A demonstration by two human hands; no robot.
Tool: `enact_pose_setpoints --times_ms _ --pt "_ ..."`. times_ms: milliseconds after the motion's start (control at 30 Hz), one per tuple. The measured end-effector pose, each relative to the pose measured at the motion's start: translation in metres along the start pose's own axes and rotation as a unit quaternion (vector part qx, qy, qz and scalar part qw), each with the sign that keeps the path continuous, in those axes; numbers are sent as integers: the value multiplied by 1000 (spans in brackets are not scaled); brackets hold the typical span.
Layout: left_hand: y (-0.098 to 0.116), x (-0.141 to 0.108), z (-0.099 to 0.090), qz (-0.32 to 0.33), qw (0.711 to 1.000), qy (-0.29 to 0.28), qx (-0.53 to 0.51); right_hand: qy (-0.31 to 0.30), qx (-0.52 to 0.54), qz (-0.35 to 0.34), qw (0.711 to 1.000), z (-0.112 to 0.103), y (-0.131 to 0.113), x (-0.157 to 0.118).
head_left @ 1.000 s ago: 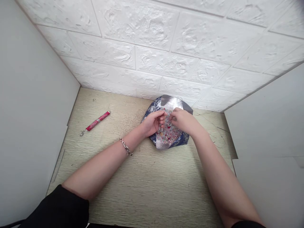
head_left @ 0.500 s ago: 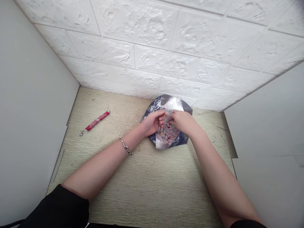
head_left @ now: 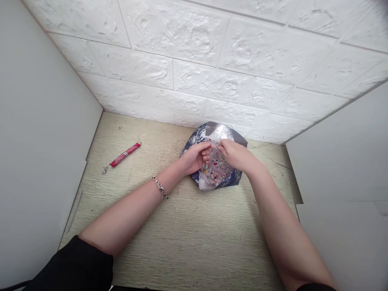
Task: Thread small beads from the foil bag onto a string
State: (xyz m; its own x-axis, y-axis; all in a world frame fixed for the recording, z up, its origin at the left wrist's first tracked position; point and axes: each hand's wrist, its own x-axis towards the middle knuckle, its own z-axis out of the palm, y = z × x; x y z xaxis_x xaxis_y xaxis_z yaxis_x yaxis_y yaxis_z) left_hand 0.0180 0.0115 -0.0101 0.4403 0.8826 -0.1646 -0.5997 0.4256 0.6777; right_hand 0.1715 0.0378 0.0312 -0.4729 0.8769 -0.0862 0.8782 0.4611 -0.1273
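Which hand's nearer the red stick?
Left. The left hand is right of the red stick, not touching it, by the beads; the right hand is farther right.

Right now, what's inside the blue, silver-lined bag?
Many small beads, mostly pale and pink with some red, lie inside the bag. The left hand and right hand hide parts; anything beneath the top layer can't be seen.
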Motion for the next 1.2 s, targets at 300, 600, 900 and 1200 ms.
enact_pose_setpoints --times_ms 300,600,900,1200 --pt "-2 0 2 1 999 2 54 11 195 -13 981 -14 -3 -2" --pt "-1 -1 2 8 999 4 50 -32 59 -22 998 -4 -1 -3" --pt "-3 0 0 13 999 -3 53 -11 -4 -58 998 1 -7 0" --pt "-2 0 2 15 998 -9 55 -15 -50 -64 997 4 -9 1"
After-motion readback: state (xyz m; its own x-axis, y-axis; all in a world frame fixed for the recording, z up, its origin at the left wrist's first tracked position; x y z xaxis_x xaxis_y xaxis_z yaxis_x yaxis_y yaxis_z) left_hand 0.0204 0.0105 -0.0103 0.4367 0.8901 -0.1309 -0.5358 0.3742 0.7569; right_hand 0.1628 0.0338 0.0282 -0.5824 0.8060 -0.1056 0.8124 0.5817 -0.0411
